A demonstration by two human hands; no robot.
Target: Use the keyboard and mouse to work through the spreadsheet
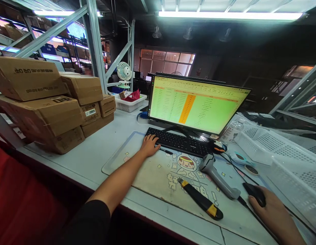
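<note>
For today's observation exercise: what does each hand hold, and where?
Right hand cups the black mouse at its rear; left hand rests on the keyboard, holding nothing.

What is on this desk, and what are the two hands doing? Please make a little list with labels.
Left hand: rests on the left end of the black keyboard
Right hand: cups the black mouse
Screen: monitor showing a green and orange spreadsheet
Between the hands: grey barcode scanner and yellow-black utility knife on the desk mat
Left side: stacked cardboard boxes
Right side: white plastic baskets
</note>
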